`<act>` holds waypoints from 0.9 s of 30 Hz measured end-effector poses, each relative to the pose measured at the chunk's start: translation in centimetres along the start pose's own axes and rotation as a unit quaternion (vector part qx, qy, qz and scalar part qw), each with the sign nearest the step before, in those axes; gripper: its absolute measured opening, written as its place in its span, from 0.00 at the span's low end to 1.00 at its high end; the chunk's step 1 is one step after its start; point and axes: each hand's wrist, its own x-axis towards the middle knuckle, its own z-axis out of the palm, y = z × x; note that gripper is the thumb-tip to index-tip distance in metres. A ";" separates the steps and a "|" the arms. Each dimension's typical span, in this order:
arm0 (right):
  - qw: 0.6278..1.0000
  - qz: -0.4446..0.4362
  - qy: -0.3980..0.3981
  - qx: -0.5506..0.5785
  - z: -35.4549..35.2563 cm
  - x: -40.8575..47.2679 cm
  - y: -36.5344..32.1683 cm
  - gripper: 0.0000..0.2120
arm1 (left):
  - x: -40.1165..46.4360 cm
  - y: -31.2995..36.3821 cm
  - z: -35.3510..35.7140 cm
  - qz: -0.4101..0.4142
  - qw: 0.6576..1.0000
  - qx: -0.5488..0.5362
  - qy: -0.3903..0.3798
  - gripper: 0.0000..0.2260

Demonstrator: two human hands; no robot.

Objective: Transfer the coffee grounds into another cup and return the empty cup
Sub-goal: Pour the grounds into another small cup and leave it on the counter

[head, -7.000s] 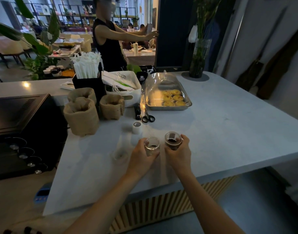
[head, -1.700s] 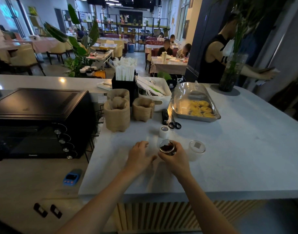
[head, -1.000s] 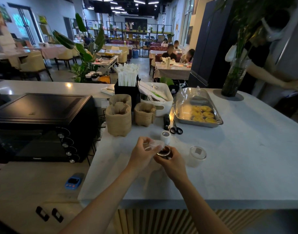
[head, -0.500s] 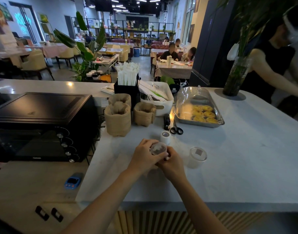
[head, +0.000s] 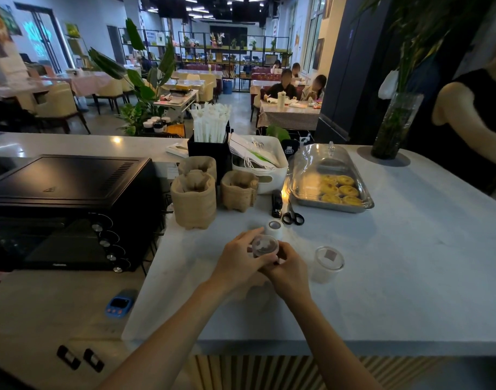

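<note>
While both hands meet over the near middle of the pale worktop [head: 409, 249], I log the following from the head view. The left hand [head: 238, 263] is wrapped round the left side of a small clear cup [head: 265, 247], fingers curled over its rim and top; the right hand [head: 290, 273] closes on the same cup from the right and below. Both grips are therefore grasping that one cup. Its top looks covered by a translucent lid with dark contents showing through, probably the coffee grounds, though the view is too dim and small for me to be sure.

A second clear cup [head: 327, 263] stands upright on the worktop just right of the right hand, apart from it, lid on, with a small dark square visible on top; it looks empty. A small white roll [head: 274, 228] sits just behind the held cup.

Further back: scissors [head: 292, 216] lying flat, beside a black stapler-like object [head: 276, 204]; a metal tray of egg tarts [head: 338, 190] under a clear dome; two stacks of brown pulp cup carriers [head: 194, 202]; a white bin [head: 265, 167]; a black holder of wrapped straws [head: 210, 128]. A black oven [head: 66, 209] stands to the left, and a small blue timer [head: 118, 304] lies on the lower surface in front of it. A person in a black top [head: 477, 122] stands at the far right.
</note>
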 end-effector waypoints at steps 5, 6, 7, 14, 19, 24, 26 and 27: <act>0.999 0.010 0.015 0.036 0.0 0.1 -0.1 0.21 | 0.3 -0.9 -0.4 -0.052 0.992 -0.117 0.010 0.35; 0.999 0.011 0.016 0.035 0.0 0.1 -0.2 0.21 | 0.4 -1.0 -0.4 -0.063 0.989 -0.131 -0.001 0.34; 0.999 0.011 0.018 0.031 0.0 0.2 -0.3 0.20 | 0.5 -1.1 -0.4 -0.066 0.989 -0.132 -0.011 0.32; 1.000 0.001 0.026 -0.016 0.6 0.6 -1.1 0.19 | 0.4 -0.2 -0.3 -0.050 0.993 -0.107 0.001 0.29; 1.000 -0.006 0.013 -0.002 1.4 0.7 -1.2 0.18 | 0.6 -0.5 -0.4 -0.072 0.991 -0.107 0.031 0.34; 1.000 -0.019 -0.002 0.002 1.7 1.1 -1.4 0.19 | 1.0 -1.6 -0.9 -0.100 0.986 -0.132 0.023 0.29; 1.000 -0.020 -0.015 0.011 1.9 1.4 -1.5 0.19 | 1.2 -2.1 -1.1 -0.107 0.985 -0.136 0.026 0.28; 0.999 -0.019 -0.019 0.018 2.1 1.5 -1.5 0.19 | 1.2 -2.4 -1.1 -0.111 0.983 -0.139 0.031 0.28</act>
